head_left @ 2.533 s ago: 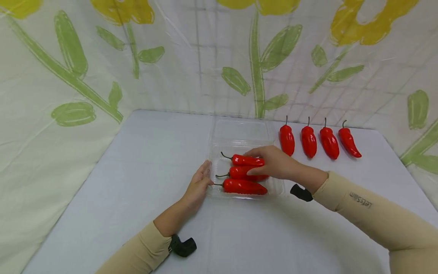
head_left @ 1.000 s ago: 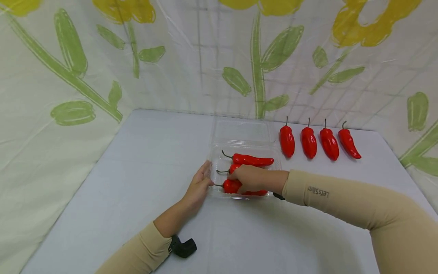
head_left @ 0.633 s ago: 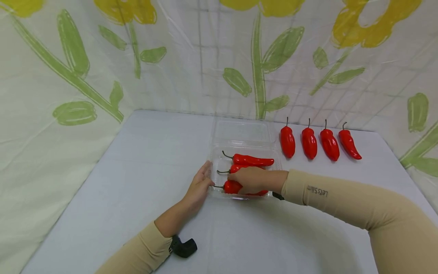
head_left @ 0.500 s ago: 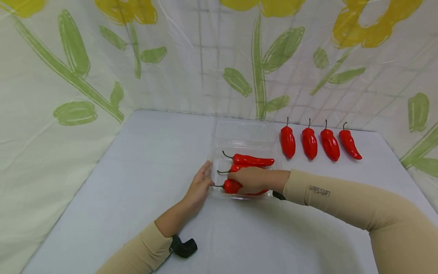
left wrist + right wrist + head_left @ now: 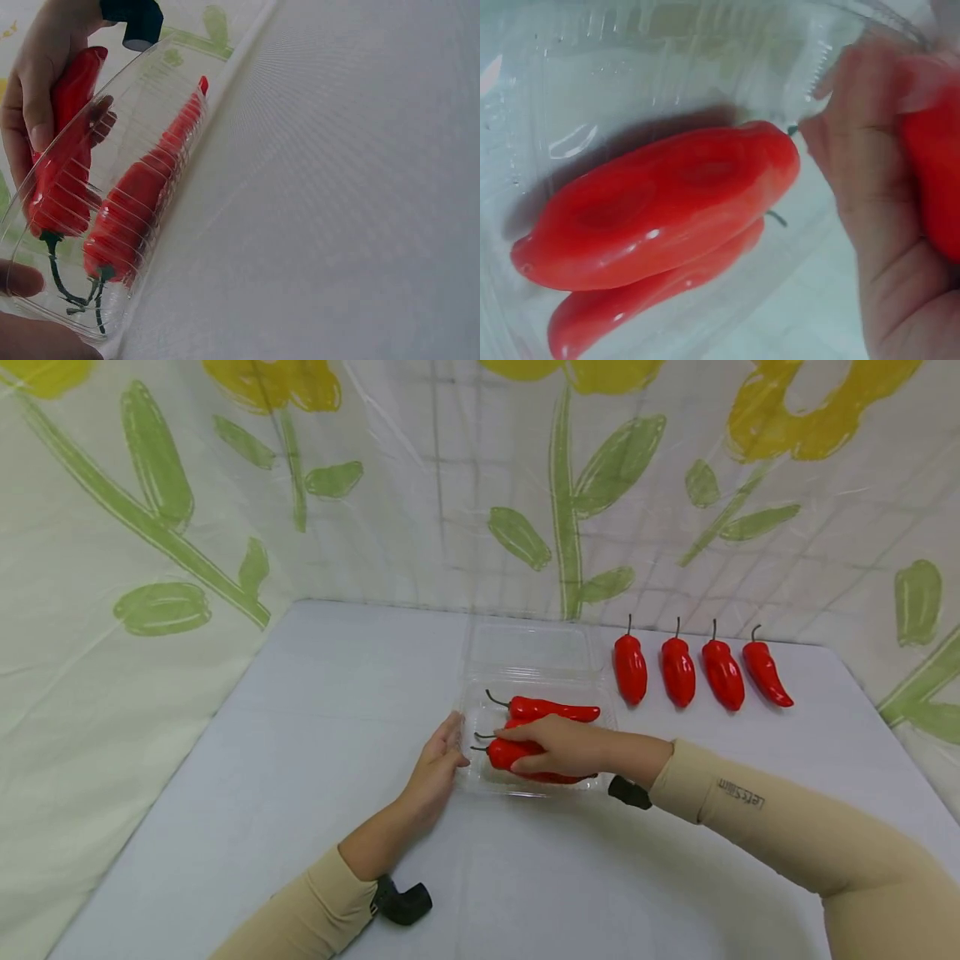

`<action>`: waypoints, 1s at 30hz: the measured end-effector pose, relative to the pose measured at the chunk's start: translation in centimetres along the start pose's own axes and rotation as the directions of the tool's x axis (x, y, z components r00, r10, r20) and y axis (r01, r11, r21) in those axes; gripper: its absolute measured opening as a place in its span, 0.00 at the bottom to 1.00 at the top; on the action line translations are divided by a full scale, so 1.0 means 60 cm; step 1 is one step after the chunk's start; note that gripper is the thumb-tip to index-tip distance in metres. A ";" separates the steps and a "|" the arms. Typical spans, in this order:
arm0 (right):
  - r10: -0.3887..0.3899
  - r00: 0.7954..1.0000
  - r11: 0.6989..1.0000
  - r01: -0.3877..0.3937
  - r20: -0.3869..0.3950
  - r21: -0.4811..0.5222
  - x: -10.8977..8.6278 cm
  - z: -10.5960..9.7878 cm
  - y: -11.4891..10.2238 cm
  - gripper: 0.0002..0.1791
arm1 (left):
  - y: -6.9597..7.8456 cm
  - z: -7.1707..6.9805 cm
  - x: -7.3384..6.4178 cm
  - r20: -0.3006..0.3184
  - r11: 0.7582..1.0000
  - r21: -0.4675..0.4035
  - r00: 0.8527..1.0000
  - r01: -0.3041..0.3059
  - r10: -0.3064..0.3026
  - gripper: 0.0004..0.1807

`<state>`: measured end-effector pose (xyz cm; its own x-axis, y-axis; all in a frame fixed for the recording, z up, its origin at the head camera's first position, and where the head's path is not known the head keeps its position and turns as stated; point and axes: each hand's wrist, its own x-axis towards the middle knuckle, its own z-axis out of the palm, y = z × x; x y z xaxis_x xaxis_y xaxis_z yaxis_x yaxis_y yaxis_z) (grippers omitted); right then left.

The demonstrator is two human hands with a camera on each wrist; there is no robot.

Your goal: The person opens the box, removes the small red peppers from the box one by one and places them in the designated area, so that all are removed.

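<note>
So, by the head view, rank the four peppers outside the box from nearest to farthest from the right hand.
From the right hand:
1. Leftmost loose pepper, just right of the clear box.
2. Second loose pepper, next along the row.
3. Third loose pepper, farther right again.
4. Rightmost loose pepper, at the row's right end.

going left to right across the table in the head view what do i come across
Left hand → clear plastic hinged box, lid open → first plump, glossy red pepper → second plump, glossy red pepper → third plump, glossy red pepper → slimmer, tapering red pepper
</note>
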<state>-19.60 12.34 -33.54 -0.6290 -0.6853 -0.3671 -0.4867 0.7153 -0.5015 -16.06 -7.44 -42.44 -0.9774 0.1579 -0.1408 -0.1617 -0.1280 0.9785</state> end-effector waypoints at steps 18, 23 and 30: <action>0.040 0.960 0.947 0.053 -0.277 0.318 -0.073 0.029 0.026 0.32 | -0.003 -0.001 0.001 0.018 0.999 -0.032 1.000 -0.014 0.014 0.41; 0.088 0.934 0.907 0.069 -0.347 0.416 -0.092 0.053 0.032 0.33 | -0.002 -0.001 0.000 0.016 1.000 -0.022 1.000 -0.006 0.007 0.41; 0.142 0.893 0.826 0.131 -0.427 0.548 -0.121 0.071 0.034 0.34 | 0.001 -0.001 0.001 0.009 1.000 -0.004 1.000 0.016 -0.016 0.40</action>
<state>-13.45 18.19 -35.27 -0.8897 -0.4519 -0.0646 -0.1519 0.4266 -0.8916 -16.10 -7.49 -42.41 -0.9734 0.1689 -0.1546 -0.1775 -0.1298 0.9755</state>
